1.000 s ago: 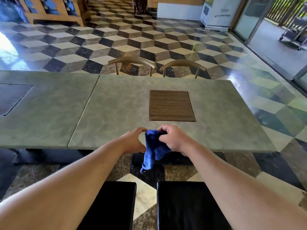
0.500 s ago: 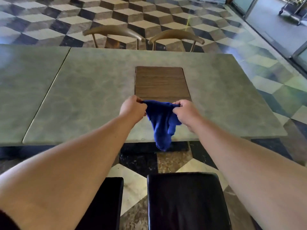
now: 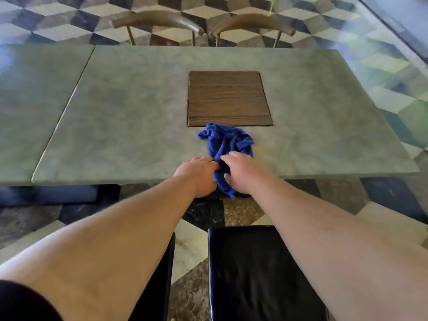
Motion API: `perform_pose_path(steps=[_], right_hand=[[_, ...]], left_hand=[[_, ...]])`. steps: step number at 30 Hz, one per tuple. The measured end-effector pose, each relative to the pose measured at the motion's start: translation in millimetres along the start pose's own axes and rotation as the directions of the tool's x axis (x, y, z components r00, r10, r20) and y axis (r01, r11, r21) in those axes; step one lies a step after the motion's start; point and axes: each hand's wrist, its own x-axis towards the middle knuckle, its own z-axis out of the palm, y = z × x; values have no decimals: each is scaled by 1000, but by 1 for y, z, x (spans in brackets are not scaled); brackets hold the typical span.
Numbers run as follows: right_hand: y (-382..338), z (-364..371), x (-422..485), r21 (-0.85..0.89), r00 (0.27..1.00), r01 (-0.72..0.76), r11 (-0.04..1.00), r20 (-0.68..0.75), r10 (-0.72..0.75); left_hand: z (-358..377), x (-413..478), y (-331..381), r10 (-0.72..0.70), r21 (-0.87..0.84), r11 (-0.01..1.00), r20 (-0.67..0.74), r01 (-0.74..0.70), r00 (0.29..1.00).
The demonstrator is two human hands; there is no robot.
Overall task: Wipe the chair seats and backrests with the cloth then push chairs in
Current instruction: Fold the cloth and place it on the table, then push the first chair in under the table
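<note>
A crumpled blue cloth [image 3: 225, 141] lies on the grey stone table [image 3: 120, 126], just in front of a wooden inset panel [image 3: 228, 98]; its near end hangs over the table's front edge. My left hand [image 3: 199, 174] and my right hand [image 3: 242, 173] sit on either side of that near end, fingers pinched on it. Below me are two black chair seats: the right one [image 3: 261, 276] in full view, the left one [image 3: 163, 281] mostly hidden by my left forearm.
Two chairs with curved wooden backrests, one on the left [image 3: 157, 19] and one on the right [image 3: 252, 23], stand tucked in at the table's far side. A second grey table [image 3: 34, 100] adjoins on the left. Patterned tile floor [image 3: 393, 93] surrounds everything.
The cloth, held stretched between both hands above the table edge, has gone forward and down and now rests on the tabletop. My hands have come together at its near end.
</note>
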Motion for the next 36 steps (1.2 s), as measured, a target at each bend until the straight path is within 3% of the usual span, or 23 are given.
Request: perform_pose_path(steps=[5, 14, 23, 36], right_hand=[[-5, -3, -42, -82, 999, 13, 997, 45, -10], [-73, 5, -120, -86, 994, 110, 990, 11, -109], [-200, 60, -214, -31, 975, 215, 976, 70, -213], [-363, 168, -340, -60, 987, 139, 989, 87, -133]], left_hand=[[-3, -32, 8, -27, 53, 998, 86, 23, 996], [-7, -162, 5, -177, -31, 984, -43, 176, 983], [22, -354, -77, -344, -59, 938, -38, 342, 938], [125, -544, -205, -310, -109, 943, 44, 313, 950]])
